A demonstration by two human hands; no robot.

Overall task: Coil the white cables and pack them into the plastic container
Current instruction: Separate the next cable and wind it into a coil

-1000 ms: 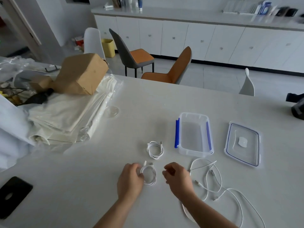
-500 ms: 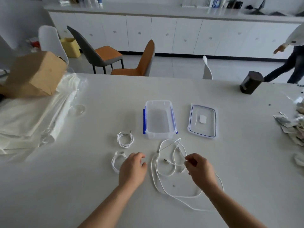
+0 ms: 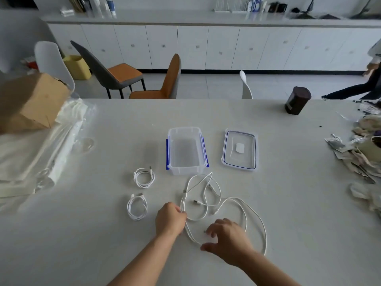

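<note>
- Spans the whole near view: white table [image 3: 278,203], with every task item gathered near its middle.
- Sits at 12 o'clock from the hands, well apart from them: clear plastic container [image 3: 186,150] with blue side clips, open and with nothing visible inside.
- Lies just beside the container at its 3 o'clock, flat and not touching it: clear lid [image 3: 240,149] with a blue seal line.
- Sprawls in front of the container at its 6 o'clock: tangle of loose white cables [image 3: 224,200], loops crossing one another, several plug ends showing, one long loop trailing out toward 4 o'clock.
- Rests at 9 o'clock of the tangle, clear of it: far coiled cable [image 3: 144,177], already wound, near the container's left front corner.
- Rests at 6 o'clock of that one, just apart from it: near coiled cable [image 3: 137,207], also wound; neither packed yet.
- Closes narrowly at the left edge of the tangle: left hand [image 3: 170,219], apparently pinching one strand, though the contact itself is hidden behind the fingers.
- Hovers spread wide at 4 o'clock of the left hand, over the lowest loop: right hand [image 3: 226,241], fingers apart, holding nothing visible.
- Step in hand, as a judgement: picking a third cable out of the tangle.
- Next move probably calls for finding one plug end, drawing that strand free of the crossings without dragging the rest, then winding it.
</note>
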